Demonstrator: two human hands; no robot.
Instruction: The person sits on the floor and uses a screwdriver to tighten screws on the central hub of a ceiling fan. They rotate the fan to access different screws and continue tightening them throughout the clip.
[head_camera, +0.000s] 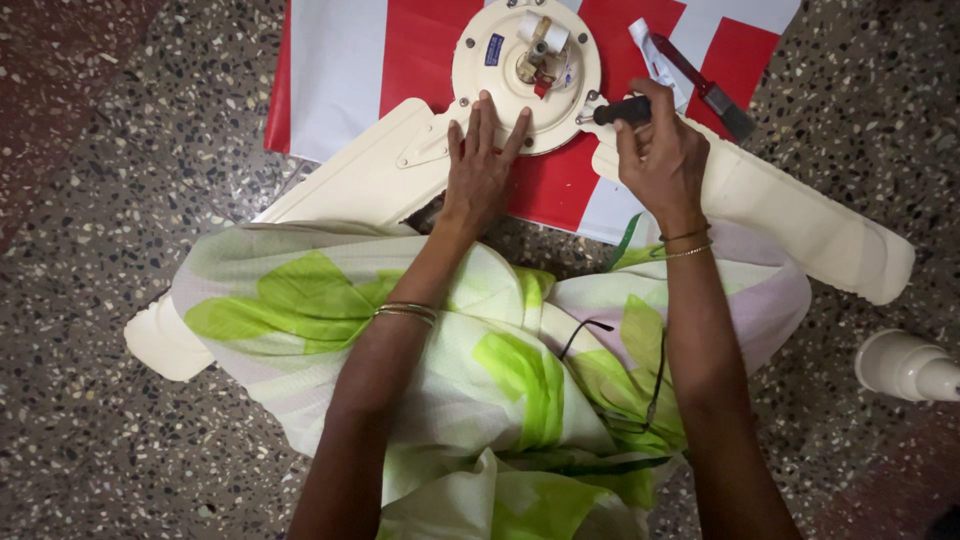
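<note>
The fan hub (525, 75) lies on a red-and-white sheet (350, 60) spread over the speckled floor (120, 200), its cream blades (370, 170) reaching out to either side and across a lap draped in green-and-white cloth (480, 370). The left hand (480, 160) is laid flat on the hub's rim with fingers spread, released and gripping nothing, only pressing down. The right hand (660, 150) is clenched around the black handle of a screwdriver (620, 108), whose tip is held at the hub's right edge beside a blade bracket. Slippage can be judged the main risk: if the tip rides out of the screw head, it could be driven toward the left hand's fingers, which are spread close by on the same rim, or the paint could be scratched. The hub could also turn under the torque if the flat palm is eased, since it rests on smooth sheet. A loosened screw could be lost on the speckled floor, where it would be hard to spot. A brush (705, 88) and a small white tube (650, 50) lie on the sheet just beyond the right hand and could be knocked. A white fan cup (905, 365) lies apart at the right; whether anything is in it cannot be told. No other container is seen.
</note>
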